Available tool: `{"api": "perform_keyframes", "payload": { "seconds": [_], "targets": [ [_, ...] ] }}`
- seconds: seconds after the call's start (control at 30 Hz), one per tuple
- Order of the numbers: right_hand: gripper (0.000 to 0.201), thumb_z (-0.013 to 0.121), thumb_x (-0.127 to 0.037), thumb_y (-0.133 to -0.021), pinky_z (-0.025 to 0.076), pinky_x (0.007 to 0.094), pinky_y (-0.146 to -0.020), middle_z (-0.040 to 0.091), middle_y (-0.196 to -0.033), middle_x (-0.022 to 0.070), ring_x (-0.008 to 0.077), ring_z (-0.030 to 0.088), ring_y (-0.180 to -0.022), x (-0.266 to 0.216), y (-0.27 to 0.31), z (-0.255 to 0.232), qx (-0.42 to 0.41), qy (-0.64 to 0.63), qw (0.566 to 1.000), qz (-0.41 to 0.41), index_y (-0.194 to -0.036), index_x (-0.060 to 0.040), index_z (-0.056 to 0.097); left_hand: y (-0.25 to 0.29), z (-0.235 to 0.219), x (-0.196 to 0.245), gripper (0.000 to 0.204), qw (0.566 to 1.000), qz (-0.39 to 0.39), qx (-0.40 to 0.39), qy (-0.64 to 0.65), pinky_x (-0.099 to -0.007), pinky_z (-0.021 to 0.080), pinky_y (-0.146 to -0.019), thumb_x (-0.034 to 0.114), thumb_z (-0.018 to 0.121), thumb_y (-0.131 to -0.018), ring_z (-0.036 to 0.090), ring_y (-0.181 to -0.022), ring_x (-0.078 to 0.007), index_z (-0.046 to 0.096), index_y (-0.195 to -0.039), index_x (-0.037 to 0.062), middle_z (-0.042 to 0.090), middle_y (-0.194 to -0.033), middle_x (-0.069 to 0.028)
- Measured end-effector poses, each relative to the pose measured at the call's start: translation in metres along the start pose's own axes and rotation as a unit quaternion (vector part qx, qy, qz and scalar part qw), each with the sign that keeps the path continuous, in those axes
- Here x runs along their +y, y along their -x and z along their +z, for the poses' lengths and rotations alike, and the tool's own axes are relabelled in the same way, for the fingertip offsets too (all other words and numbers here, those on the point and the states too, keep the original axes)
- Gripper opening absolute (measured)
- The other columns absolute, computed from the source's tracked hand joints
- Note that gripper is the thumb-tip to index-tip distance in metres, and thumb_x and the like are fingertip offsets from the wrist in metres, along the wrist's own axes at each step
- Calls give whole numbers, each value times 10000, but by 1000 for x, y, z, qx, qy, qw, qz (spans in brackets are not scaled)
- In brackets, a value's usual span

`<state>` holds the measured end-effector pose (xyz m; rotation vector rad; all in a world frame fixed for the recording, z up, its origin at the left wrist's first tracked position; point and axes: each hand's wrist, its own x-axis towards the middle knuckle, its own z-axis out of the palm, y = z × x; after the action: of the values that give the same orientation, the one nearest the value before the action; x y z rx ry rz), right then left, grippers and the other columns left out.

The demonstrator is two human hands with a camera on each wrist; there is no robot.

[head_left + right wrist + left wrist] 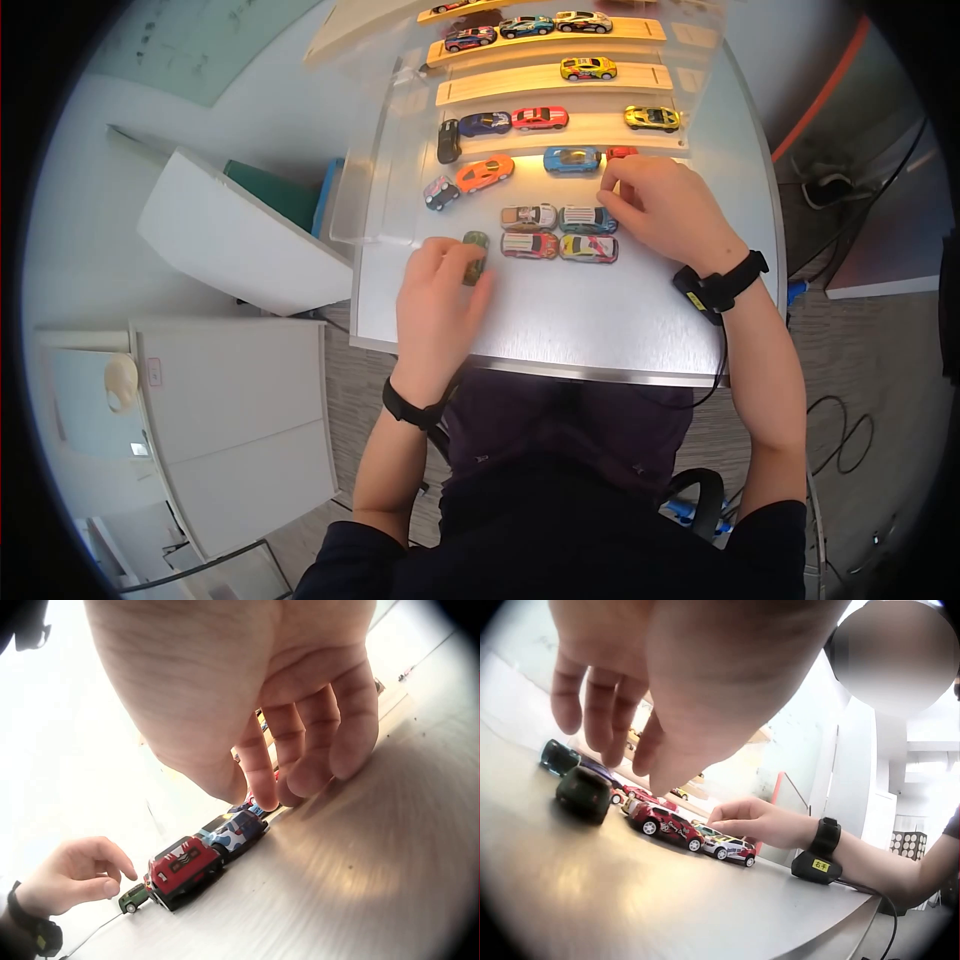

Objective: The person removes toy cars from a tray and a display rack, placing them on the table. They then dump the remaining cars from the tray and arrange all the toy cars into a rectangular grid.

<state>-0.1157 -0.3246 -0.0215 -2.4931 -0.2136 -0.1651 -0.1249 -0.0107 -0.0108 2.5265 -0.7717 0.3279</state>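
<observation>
My left hand [437, 300] is over the table's near left with its fingers beside a green toy car [475, 258], partly covered by them. In the left wrist view the fingers hang loosely above the dark green car [583, 793]. My right hand [672, 212] hovers at the right of the parked cars, fingers loosely bent and holding nothing. Its fingertips are close to a blue toy car [588, 219] and a red one [622, 152], which the hand partly hides. Beside the blue car are a brown-and-white car [528, 217], a red-and-white car [529, 246] and a yellow-and-white car [589, 248].
Behind the block stand an orange car [485, 174], a small dark car [440, 193] and a light blue car [572, 159]. A clear case with wooden shelves [550, 83] bears several more cars. The metal table [600, 335] ends at its near edge.
</observation>
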Motion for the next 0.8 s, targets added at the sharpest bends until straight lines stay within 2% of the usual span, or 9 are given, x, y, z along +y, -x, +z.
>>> {"api": "perform_keyframes", "payload": {
  "seconds": [0.07, 0.17, 0.27, 0.57, 0.8],
  "targets": [
    [141, 725, -226, -992, 560, 435, -715, 702, -762, 65, 273, 709, -785, 0, 1, 3, -3, -4, 1000, 2, -976, -86, 729, -11, -2, 6, 317, 998, 66, -18, 3, -437, 554, -885, 55, 825, -859, 661, -1027, -350, 709, -1155, 60, 677, -1124, -115],
    [145, 724, -228, -993, 557, 435, -709, 698, -757, 64, 272, 706, -775, 1, -1, 2, -1, -9, 1000, 0, -974, -85, 727, -24, 2, 20, 298, 996, 73, -42, 2, -396, 538, -839, 25, 840, -855, 652, -995, -301, 734, -1132, 60, 690, -1112, -88],
    [147, 723, -230, -992, 560, 430, -709, 699, -757, 62, 270, 705, -769, 1, 0, 0, 3, -8, 1000, -3, -973, -85, 728, -27, 6, 22, 286, 997, 75, -16, 10, -447, 546, -870, 46, 829, -835, 644, -993, -343, 720, -1099, 60, 675, -1078, -99],
    [132, 714, -213, -990, 569, 427, -718, 711, -769, 63, 270, 713, -779, 2, 0, 1, 2, 0, 1000, -7, -960, -86, 731, 1, -3, -4, 309, 999, -39, -19, -15, -443, 553, -900, 65, 823, -883, 664, -1068, -357, 722, -1173, 35, 680, -1179, -135],
    [108, 694, -193, -992, 556, 434, -705, 709, -792, 72, 288, 705, -761, 0, -2, 1, 38, -31, 999, -13, -1003, -88, 717, 4, -5, -1, 355, 999, -51, 3, 19, -453, 555, -929, 62, 822, -882, 665, -1114, -373, 708, -1217, 36, 675, -1240, -155]
  ]
}}
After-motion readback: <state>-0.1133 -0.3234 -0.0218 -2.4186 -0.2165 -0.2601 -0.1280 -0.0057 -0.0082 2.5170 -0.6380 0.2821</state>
